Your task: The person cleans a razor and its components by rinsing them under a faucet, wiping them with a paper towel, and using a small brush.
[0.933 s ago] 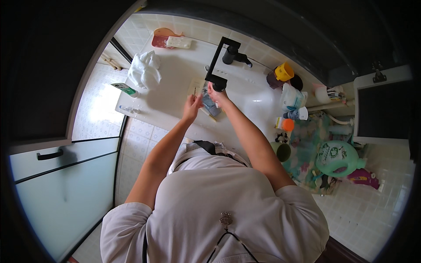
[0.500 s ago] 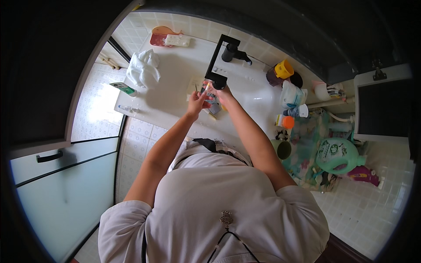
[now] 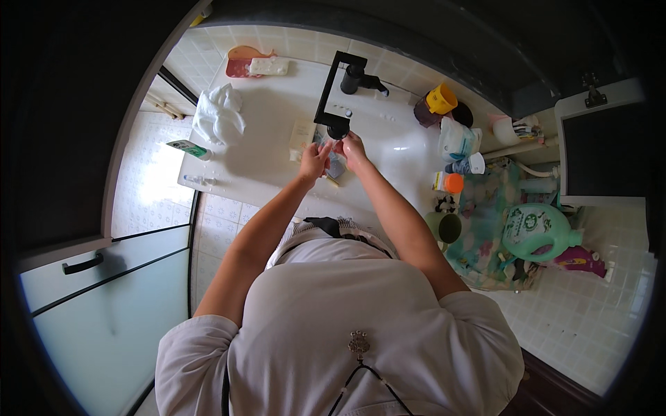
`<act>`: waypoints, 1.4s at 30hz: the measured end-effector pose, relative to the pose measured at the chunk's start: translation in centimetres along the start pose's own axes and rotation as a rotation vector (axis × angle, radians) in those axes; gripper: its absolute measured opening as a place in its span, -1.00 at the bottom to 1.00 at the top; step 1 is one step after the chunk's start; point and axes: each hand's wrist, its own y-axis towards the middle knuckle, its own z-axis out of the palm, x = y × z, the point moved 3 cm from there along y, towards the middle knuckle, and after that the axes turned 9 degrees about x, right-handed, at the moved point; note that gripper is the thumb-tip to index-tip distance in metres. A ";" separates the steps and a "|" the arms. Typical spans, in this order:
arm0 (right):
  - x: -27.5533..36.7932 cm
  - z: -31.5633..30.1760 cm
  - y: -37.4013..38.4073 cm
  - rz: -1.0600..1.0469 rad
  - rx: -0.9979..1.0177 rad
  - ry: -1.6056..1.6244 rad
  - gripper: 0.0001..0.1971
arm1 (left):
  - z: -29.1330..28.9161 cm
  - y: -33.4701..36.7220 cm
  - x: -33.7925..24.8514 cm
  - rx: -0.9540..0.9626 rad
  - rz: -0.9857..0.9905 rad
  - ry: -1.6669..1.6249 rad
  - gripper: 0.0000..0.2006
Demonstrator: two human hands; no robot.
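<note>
I stand at a white washbasin (image 3: 270, 149) with both arms stretched forward. My left hand (image 3: 313, 161) and my right hand (image 3: 354, 150) meet just below the spout of a black angular faucet (image 3: 331, 90). Between them they hold a small grey-blue item (image 3: 337, 166); what it is I cannot tell. The fingertips of my right hand are right by the spout head (image 3: 338, 129). Whether water is running cannot be seen.
A crumpled white cloth (image 3: 218, 115) and a green-white tube (image 3: 186, 147) lie on the left. A soap dish (image 3: 251, 66) sits at the back. On the right are a yellow cup (image 3: 441, 100), an orange-lidded jar (image 3: 451, 182), a green mug (image 3: 444, 227) and a green detergent bottle (image 3: 538, 232).
Both hands have moved with the grey-blue item slightly forward and closer together, up under the faucet spout.
</note>
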 end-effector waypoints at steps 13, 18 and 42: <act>1.7 -1.1 -1.6 -0.144 0.071 0.156 -0.75 | -3.2 2.7 0.5 -0.079 0.094 -0.625 -0.63; 2.3 -3.1 -4.0 -0.179 -0.014 0.060 -0.72 | -0.9 2.8 0.8 -0.107 -0.145 -0.280 -0.64; 18.1 -23.9 -8.9 -0.478 -0.706 -0.270 -0.80 | 8.1 6.9 4.8 0.085 -0.533 -0.626 -0.74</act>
